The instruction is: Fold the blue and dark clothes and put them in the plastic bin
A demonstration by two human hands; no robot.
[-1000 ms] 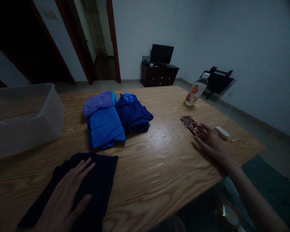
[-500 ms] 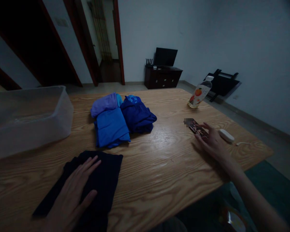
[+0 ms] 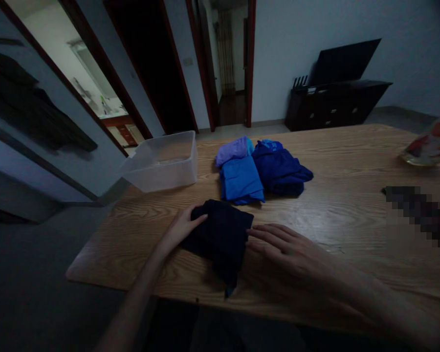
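Note:
A dark navy folded garment [image 3: 227, 239] lies near the front edge of the wooden table, one corner trailing toward that edge. My left hand [image 3: 185, 226] grips its left side, thumb on top and the other fingers mostly hidden by the cloth. At the garment's right edge is my right hand [image 3: 282, 244], open, with its fingers stretched out and the tips touching or almost touching the fabric. Just behind are a bright blue folded cloth [image 3: 242, 181], a rolled purple cloth [image 3: 232, 150] and a bunched deep-blue garment [image 3: 282, 171], set close together.
A translucent plastic bin [image 3: 165, 168] stands at the table's back left. On the wooden table [image 3: 337, 215], a blurred bottle [image 3: 430, 142] and a pixelated phone [image 3: 421, 210] lie toward the right. A dark cabinet [image 3: 333, 105] with a screen is against the far wall.
My view has turned left. My right hand has left the phone and come to the navy garment. My left hand went from lying flat on the garment to holding its left side.

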